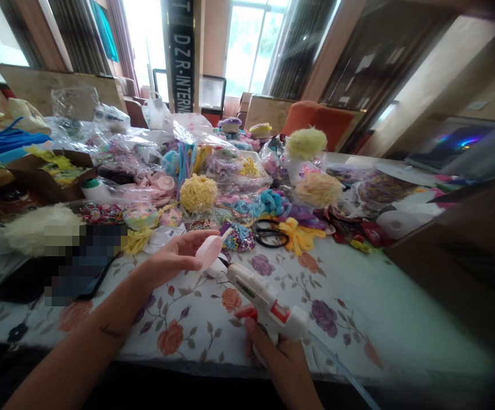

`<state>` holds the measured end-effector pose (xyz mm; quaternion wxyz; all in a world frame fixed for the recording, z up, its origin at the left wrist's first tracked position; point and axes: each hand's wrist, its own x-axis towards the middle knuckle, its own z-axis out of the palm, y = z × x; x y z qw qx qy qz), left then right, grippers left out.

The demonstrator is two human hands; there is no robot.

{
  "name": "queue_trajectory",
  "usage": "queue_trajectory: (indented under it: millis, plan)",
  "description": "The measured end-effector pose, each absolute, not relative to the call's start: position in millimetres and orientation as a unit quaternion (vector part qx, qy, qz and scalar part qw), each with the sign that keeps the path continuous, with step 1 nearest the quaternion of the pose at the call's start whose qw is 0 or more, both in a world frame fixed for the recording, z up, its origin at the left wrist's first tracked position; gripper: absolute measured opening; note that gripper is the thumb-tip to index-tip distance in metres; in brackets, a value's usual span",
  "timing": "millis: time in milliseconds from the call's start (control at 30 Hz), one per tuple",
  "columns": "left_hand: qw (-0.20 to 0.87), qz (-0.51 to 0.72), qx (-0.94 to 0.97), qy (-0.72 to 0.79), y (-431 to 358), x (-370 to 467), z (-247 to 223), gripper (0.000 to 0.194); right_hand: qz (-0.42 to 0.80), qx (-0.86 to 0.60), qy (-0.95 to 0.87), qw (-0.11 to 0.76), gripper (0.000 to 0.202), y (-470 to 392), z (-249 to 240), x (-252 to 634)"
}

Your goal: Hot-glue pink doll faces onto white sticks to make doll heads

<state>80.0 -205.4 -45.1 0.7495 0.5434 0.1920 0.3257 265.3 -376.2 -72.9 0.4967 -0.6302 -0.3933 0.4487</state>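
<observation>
My left hand (178,259) pinches a small pale pink, rounded piece (209,251) between thumb and fingers, above the flowered tablecloth (145,336). In my right hand (273,353) is a white glue gun (258,293) with a red trigger, its handle wrapped by my fingers. The gun's dark nozzle points up and left, close to the pink piece; whether they touch I cannot tell. From the gun's rear a long clear glue stick (341,370) runs toward the lower right. Another white piece (217,266) shows just behind the nozzle.
Black-handled scissors (272,238) lie beyond the gun, beside yellow fuzzy strips (301,234). A yellow pom-pom (198,193), bagged trims and doll-like faces (140,216) crowd the back. A dark phone-like slab (89,262) lies left; a large brown box (461,250) stands right.
</observation>
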Motion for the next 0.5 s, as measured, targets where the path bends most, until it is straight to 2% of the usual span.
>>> queue_trajectory:
  millis: [167, 367, 500]
  plan:
    - [0.751, 0.325, 0.539, 0.200, -206.2, 80.0, -45.6, 0.055, 0.424, -0.649, -0.398, 0.491, 0.047, -376.3, -72.0, 266.4]
    - [0.768, 0.314, 0.531, 0.174, -204.2, 80.6, -46.4, 0.059, 0.347, -0.698, -0.428, 0.457, 0.036, -377.7, -70.8, 266.9]
    - [0.764, 0.314, 0.535, 0.173, -204.8, 80.7, -45.6, 0.059, 0.346, -0.700, -0.436, 0.448, 0.037, -377.7, -72.3, 269.0]
